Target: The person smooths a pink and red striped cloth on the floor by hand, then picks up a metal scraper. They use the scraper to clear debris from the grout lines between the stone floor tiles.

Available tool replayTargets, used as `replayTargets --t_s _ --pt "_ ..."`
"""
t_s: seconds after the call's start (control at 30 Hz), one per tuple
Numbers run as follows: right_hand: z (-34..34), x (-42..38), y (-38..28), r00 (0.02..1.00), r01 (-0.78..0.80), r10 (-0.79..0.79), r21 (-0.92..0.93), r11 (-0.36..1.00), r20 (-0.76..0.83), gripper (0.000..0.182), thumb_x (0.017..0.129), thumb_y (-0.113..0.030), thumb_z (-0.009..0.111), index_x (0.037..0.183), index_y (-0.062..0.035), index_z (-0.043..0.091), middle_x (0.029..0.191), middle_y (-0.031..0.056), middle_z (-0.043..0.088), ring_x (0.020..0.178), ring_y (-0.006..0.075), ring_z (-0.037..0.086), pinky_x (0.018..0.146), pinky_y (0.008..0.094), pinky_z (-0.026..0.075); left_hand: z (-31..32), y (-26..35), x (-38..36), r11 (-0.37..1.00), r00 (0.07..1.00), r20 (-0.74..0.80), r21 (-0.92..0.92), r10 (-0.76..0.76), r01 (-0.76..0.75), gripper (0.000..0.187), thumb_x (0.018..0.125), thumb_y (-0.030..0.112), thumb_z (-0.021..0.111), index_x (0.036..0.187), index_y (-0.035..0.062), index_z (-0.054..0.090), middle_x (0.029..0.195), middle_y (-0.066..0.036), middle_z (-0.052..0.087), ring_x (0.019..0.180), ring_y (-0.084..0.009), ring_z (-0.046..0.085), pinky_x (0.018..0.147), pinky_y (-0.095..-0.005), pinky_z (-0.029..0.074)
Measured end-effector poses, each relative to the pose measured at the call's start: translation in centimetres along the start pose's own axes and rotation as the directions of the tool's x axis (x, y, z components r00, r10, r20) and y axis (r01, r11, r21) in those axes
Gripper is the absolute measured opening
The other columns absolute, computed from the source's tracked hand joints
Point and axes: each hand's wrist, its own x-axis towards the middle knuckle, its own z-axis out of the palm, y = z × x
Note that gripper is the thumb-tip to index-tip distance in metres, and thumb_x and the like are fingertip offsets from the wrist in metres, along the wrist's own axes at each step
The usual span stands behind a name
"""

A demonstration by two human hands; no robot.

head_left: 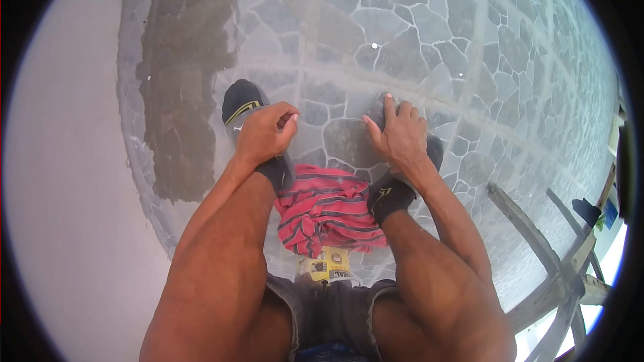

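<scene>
My left hand (270, 133) is held above my left foot, its fingers curled in and thumb against them; whatever it may hold is hidden. My right hand (400, 135) reaches down at the stone-patterned surface (349, 142), palm down with its fingers stretched and apart, just beside my right foot. A small dark grey patch (378, 111) shows between its thumb and forefinger; I cannot make out what it is. Between my feet lies a crumpled red cloth with dark stripes (329, 204).
Black slip-on shoes (243, 99) are on my feet. A yellow and white printed bag (329, 263) lies behind the cloth. At left, a wet-looking brown-grey strip (184, 80) runs along the stonework beside a pale plain area (74, 161). Weathered wooden beams (557, 275) cross at the lower right.
</scene>
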Motion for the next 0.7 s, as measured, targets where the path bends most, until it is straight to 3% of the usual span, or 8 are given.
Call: replayTargets --t_s 0.1,0.2,0.3,0.4,0.5,0.6,0.7 --pt "0.5 -0.8 0.0 0.99 0.122 -0.128 -0.1 0.987 -0.053 0.073 0.096 -0.056 0.064 0.141 0.0021 0.059 0.103 0.0191 0.058 0.093 0.0364 0.06 0.075 0.0485 0.047 -0.1 -0.1 0.0 1.0 1.0 0.013 0.0 -0.005 0.005 0.011 0.092 0.013 0.069 0.1 0.0057 0.073 0.082 -0.011 0.074 0.074 -0.0251 0.072 0.069 -0.0356 0.056" --pt "0.9 0.3 1.1 0.995 0.064 -0.069 -0.066 0.996 -0.074 0.077 0.096 -0.064 0.061 0.137 0.0009 0.061 0.097 0.0196 0.06 0.084 0.0347 0.059 0.069 0.0494 0.045 0.1 -0.3 0.0 1.0 1.0 0.009 0.0 -0.008 0.008 0.012 0.092 0.013 0.07 0.101 0.0058 0.073 0.083 -0.011 0.074 0.075 -0.025 0.072 0.069 -0.0357 0.056" --pt "1.3 -0.6 0.5 0.967 0.174 -0.2 -0.169 0.97 -0.158 0.076 0.096 -0.063 0.061 0.137 0.0011 0.06 0.097 0.0196 0.059 0.083 0.0338 0.059 0.069 0.0495 0.045 0.1 -0.1 0.1 1.0 1.0 0.007 -0.013 -0.021 0.021 0.011 0.092 0.013 0.07 0.1 0.0058 0.073 0.082 -0.01 0.074 0.075 -0.0249 0.072 0.069 -0.0356 0.056" --pt "1.1 -0.2 0.5 0.982 0.114 -0.122 -0.062 0.991 -0.143 0.077 0.096 -0.063 0.061 0.136 0.0023 0.06 0.096 0.0193 0.059 0.083 0.0329 0.058 0.069 0.0495 0.045 -0.2 0.1 0.1 1.0 0.999 0.028 0.009 -0.02 0.019 0.012 0.092 0.013 0.07 0.1 0.0055 0.073 0.083 -0.011 0.074 0.075 -0.025 0.072 0.069 -0.0354 0.056" --pt "1.0 0.1 0.2 0.988 0.065 -0.076 -0.087 0.994 -0.138 0.077 0.095 -0.064 0.061 0.136 0.0016 0.06 0.096 0.0186 0.058 0.082 0.0323 0.057 0.069 0.0481 0.044 0.1 -0.1 0.0 1.0 1.0 0.0 0.0 -0.014 0.014 0.012 0.092 0.013 0.07 0.1 0.0052 0.073 0.082 -0.011 0.074 0.075 -0.0254 0.073 0.069 -0.0353 0.056" --pt "0.7 -1.1 -0.4 0.982 0.151 -0.158 -0.069 0.986 -0.107 0.077 0.095 -0.064 0.062 0.136 0.0016 0.061 0.096 0.0192 0.058 0.082 0.0331 0.058 0.069 0.0482 0.045 -0.1 0.0 0.1 1.0 1.0 0.021 -0.001 -0.007 0.007 0.012 0.092 0.013 0.069 0.1 0.0051 0.072 0.083 -0.011 0.074 0.075 -0.0255 0.072 0.069 -0.0355 0.056" --pt "1.5 0.2 0.5 0.991 0.042 -0.049 -0.06 0.997 -0.125 0.077 0.095 -0.063 0.062 0.137 0.0016 0.061 0.096 0.0203 0.058 0.082 0.0341 0.058 0.068 0.048 0.045 0.0 -0.1 0.0 1.0 1.0 0.011 0.012 -0.009 0.009 0.011 0.092 0.013 0.069 0.1 0.0052 0.072 0.084 -0.011 0.074 0.075 -0.0254 0.072 0.069 -0.0357 0.056"
